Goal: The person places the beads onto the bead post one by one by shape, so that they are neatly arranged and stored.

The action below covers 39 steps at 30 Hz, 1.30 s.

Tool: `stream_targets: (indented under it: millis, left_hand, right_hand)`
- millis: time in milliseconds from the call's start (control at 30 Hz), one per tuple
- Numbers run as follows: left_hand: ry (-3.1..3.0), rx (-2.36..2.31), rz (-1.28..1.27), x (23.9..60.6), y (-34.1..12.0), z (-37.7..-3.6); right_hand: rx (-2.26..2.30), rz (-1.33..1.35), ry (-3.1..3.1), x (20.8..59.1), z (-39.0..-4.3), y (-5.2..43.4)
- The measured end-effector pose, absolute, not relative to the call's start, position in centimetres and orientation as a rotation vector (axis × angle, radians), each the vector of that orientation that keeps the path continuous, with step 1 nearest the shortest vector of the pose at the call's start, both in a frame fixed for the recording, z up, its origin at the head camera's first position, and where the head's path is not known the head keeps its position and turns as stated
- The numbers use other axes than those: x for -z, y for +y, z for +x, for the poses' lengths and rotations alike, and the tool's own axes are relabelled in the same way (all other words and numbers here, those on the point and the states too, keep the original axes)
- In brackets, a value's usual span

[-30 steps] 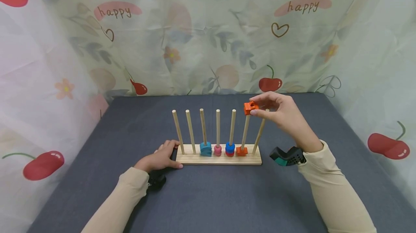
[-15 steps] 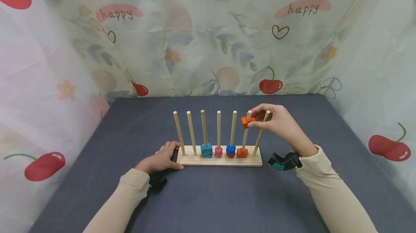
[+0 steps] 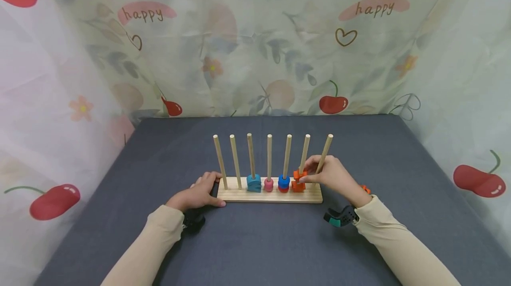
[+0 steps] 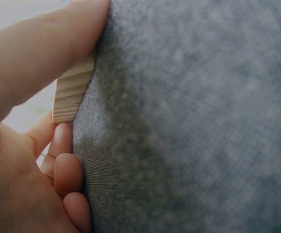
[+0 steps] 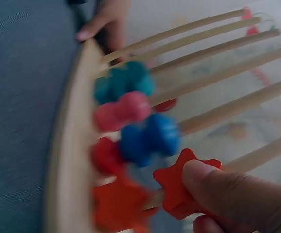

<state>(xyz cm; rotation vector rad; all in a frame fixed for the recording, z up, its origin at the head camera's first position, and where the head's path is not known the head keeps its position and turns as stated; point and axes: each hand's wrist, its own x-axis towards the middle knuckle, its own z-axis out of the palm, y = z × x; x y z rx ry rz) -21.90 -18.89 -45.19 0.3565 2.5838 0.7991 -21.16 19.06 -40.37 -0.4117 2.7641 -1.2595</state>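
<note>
Cherry-printed cloth hangs behind a grey-covered desk point(image 3: 259, 241) on which a wooden base point(image 3: 269, 195) carries seven upright pegs. On the sixth peg point(image 3: 304, 153) from the left, the right hand point(image 3: 333, 177) pinches an orange star bead point(image 3: 298, 174) between thumb and fingertips; the peg runs through the bead, which sits low on the shaft, just above a second orange bead point(image 3: 297, 185) resting on the base. The peg's long axis stands nearly upright, so the bead's only free path is straight along it, and the grip sits to the bead's right. The left hand point(image 3: 197, 195) rests with relaxed fingers against the base's left end, well apart from the bead.
</note>
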Motion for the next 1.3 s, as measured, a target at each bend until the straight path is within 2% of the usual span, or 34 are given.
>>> stream_targets:
  millis: [200,767,1000,1300]
  left_hand:
    - [2.579,-0.809,0.359,45.1,-18.9,-21.9]
    - [2.577,-0.813,0.357,45.2,-19.0,-21.9]
    - [2.569,-0.82,0.361,45.1,-19.0,-21.8]
    - [2.57,-0.816,0.347,45.1,-19.0,-21.9]
  right_hand:
    - [1.268,-0.381,2.739,42.3,-21.1,19.2]
    - [1.346,-0.412,2.682,41.7,-20.2,19.7]
    - [1.37,-0.429,2.703,39.6,-19.1,22.2]
    - [1.308,-0.272,2.763,38.0,-17.5,27.0]
